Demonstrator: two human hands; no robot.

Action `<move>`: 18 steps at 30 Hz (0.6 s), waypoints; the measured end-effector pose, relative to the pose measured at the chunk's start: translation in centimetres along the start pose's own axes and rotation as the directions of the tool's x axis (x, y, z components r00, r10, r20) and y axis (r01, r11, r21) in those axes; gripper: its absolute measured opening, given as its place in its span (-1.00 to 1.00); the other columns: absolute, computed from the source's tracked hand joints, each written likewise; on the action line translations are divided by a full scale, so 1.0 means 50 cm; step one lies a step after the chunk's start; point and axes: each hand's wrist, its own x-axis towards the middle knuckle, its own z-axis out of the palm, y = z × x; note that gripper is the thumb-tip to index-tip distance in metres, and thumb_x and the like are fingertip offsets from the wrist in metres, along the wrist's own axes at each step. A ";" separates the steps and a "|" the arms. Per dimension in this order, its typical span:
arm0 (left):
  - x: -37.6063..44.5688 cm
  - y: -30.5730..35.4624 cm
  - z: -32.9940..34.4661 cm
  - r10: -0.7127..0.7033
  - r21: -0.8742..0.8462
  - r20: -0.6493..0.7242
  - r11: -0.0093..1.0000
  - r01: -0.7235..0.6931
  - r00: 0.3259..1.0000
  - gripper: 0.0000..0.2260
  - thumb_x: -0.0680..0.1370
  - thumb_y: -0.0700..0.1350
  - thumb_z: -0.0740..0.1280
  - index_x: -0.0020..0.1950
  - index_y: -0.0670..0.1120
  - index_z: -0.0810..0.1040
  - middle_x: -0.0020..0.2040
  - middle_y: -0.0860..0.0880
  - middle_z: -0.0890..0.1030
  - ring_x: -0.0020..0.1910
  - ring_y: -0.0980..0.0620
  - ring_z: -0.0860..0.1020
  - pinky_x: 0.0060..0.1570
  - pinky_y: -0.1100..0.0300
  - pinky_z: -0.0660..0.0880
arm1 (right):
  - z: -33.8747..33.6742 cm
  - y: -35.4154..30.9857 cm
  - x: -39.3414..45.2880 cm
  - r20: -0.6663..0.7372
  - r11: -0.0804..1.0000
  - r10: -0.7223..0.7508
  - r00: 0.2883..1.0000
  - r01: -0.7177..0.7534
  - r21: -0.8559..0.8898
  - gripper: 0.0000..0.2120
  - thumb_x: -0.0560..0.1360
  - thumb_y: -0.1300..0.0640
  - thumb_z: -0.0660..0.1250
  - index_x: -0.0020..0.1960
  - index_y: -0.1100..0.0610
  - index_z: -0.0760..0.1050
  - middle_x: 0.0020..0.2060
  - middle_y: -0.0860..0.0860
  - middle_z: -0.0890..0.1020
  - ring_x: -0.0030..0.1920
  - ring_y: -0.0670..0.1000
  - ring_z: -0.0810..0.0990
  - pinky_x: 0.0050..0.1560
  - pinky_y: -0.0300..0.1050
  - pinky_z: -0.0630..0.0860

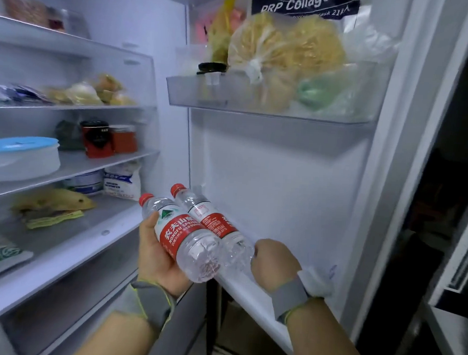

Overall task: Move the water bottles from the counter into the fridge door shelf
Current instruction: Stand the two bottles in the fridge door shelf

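Note:
Two clear water bottles with red caps and red labels lie side by side, tilted, caps pointing away from me. My left hand (157, 255) grips the nearer bottle (184, 237) from below. My right hand (274, 263) holds the base of the farther bottle (216, 220). Both bottles hover in front of the open fridge door, over the front edge of the lower door shelf (249, 295). That shelf's inside is mostly hidden by my hands and the bottles.
The upper door shelf (260, 107) holds bagged noodles, a green bag and a dark-lidded jar. Fridge shelves at left carry a blue-lidded container (18, 156), red jars (108, 140) and packets. A dark gap and a white cabinet edge lie right of the door.

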 end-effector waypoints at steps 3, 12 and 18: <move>0.041 -0.010 -0.001 -0.016 -0.008 0.010 1.000 0.017 1.000 -0.54 0.49 0.23 0.26 0.23 -0.04 0.54 0.06 -0.12 0.61 0.04 -0.15 0.60 0.14 -0.23 0.50 | -0.036 0.014 0.041 0.029 0.997 -0.025 0.999 0.023 0.071 -0.77 0.59 0.24 0.16 0.13 0.21 0.56 0.15 0.14 0.62 0.17 0.14 0.58 0.00 -0.13 0.46; 0.193 0.026 -0.016 -0.078 -0.001 -0.005 0.997 0.078 0.997 -0.51 0.44 0.22 0.33 0.21 -0.10 0.56 0.08 -0.19 0.61 0.12 -0.22 0.57 0.35 -0.29 0.32 | -0.039 0.072 0.142 0.267 0.998 0.053 0.962 -0.058 0.009 -0.66 0.62 -0.02 0.16 -0.16 0.18 0.51 -0.25 0.05 0.57 -0.15 0.06 0.53 -0.28 -0.20 0.40; 0.298 0.071 -0.033 -0.119 0.008 0.025 0.993 0.119 0.993 -0.57 0.47 0.19 0.31 0.15 -0.11 0.58 -0.01 -0.18 0.64 -0.01 -0.21 0.62 0.27 -0.27 0.40 | -0.076 -0.010 0.243 0.040 0.984 -0.025 0.999 0.017 0.179 -0.62 0.60 -0.01 0.19 -0.20 0.25 0.52 -0.18 0.16 0.68 -0.14 0.16 0.63 -0.16 -0.09 0.50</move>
